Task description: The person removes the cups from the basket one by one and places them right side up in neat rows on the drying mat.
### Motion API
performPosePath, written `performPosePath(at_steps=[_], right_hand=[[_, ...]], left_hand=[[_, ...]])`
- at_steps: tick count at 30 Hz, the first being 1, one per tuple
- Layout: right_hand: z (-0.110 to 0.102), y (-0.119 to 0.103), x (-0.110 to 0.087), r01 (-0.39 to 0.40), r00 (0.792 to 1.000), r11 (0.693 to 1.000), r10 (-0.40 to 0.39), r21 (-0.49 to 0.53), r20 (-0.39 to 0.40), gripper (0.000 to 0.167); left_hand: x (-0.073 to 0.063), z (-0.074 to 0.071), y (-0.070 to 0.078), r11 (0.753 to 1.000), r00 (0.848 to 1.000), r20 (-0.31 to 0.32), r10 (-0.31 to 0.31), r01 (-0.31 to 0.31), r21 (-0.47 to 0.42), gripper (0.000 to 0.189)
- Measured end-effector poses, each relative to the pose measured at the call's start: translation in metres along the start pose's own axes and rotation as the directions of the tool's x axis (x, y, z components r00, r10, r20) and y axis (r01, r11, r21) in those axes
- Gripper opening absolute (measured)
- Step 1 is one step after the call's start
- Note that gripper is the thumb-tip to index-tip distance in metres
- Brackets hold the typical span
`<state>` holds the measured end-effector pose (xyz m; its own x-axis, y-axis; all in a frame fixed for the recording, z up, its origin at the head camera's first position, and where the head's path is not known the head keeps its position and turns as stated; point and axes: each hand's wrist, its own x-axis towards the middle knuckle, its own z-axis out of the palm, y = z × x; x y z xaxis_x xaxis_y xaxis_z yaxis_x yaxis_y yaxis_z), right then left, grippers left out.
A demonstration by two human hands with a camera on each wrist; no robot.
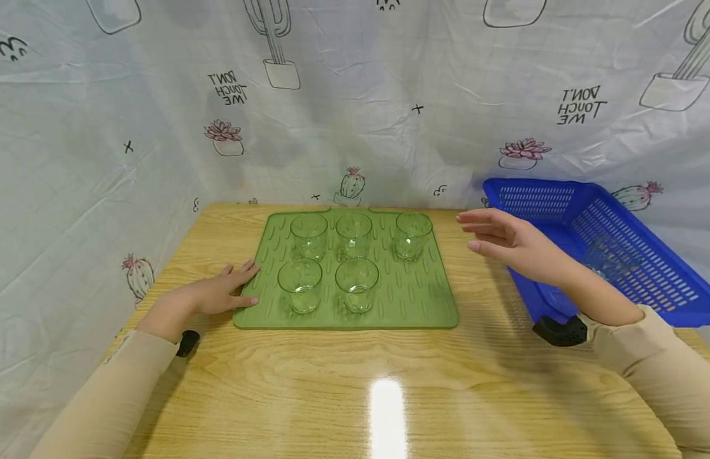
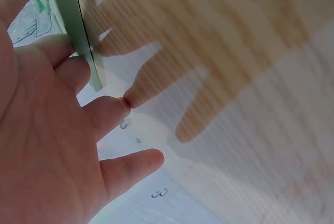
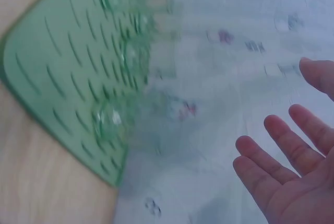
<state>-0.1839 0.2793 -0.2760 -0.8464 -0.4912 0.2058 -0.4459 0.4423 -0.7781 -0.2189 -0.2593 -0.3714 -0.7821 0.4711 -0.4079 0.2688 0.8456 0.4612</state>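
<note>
On a green ribbed drying mat [image 1: 415, 299] stand several clear glasses, three in the back row and two in the front. The back right glass [image 1: 412, 237] sits apart from its row, and the front right one [image 1: 357, 287] has bare mat to its right. My left hand [image 1: 220, 292] rests at the mat's left edge with fingers spread; its fingertips meet the edge in the left wrist view. Raised between the mat and a blue basket [image 1: 538, 213], my right hand [image 1: 521, 248] holds nothing, its fingers loosely extended, as the right wrist view also shows.
Clear glassware [image 1: 610, 258] lies inside the basket, partly behind the right forearm. The wooden table [image 1: 286, 389] extends in front of the mat. A white printed curtain [image 1: 355, 115] hangs close behind the mat and along the left side.
</note>
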Motion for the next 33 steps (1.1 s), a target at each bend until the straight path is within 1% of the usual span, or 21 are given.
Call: performPosePath(at_steps=[3, 6, 11, 16, 22, 25, 30, 33], right_hand=[[-0.013, 0.001, -0.005, -0.023, 0.999, 0.999, 0.02, -0.048, -0.048, 0.046], [-0.026, 0.003, -0.009, -0.086, 0.992, 0.992, 0.077, -0.096, -0.097, 0.048], [-0.045, 0.012, -0.014, -0.194, 0.969, 0.969, 0.165, -0.153, -0.183, 0.049], [-0.063, 0.02, -0.019, -0.251, 0.945, 0.946, 0.195, -0.203, -0.262, 0.052], [-0.082, 0.033, -0.021, -0.288, 0.919, 0.934, 0.207, -0.21, -0.336, 0.053], [-0.09, 0.04, -0.025, -0.32, 0.902, 0.924, 0.229, -0.209, -0.366, 0.055], [-0.103, 0.055, -0.031, -0.363, 0.866, 0.912, 0.254, -0.192, -0.431, 0.057], [-0.111, 0.065, -0.035, -0.359, 0.846, 0.917, 0.24, -0.175, -0.475, 0.052]], left_hand=[[-0.001, 0.0, 0.001, 1.0, 1.0, 0.001, 0.001, -0.001, -0.006, 0.091], [-0.001, -0.001, 0.001, 1.0, 1.0, 0.004, 0.003, -0.003, -0.013, 0.092], [-0.001, -0.001, 0.002, 1.0, 1.0, 0.009, -0.002, 0.002, -0.016, 0.09], [-0.002, -0.002, 0.002, 1.0, 1.0, 0.009, -0.001, 0.001, -0.011, 0.09], [-0.002, 0.0, 0.002, 1.0, 1.0, 0.015, 0.003, -0.003, -0.024, 0.091], [-0.001, 0.001, 0.001, 0.999, 1.0, 0.02, 0.006, -0.005, -0.034, 0.091], [-0.002, 0.0, 0.001, 1.0, 1.0, 0.019, 0.002, -0.001, -0.024, 0.091], [-0.003, 0.0, 0.001, 1.0, 1.0, 0.017, -0.002, 0.002, -0.018, 0.091]])
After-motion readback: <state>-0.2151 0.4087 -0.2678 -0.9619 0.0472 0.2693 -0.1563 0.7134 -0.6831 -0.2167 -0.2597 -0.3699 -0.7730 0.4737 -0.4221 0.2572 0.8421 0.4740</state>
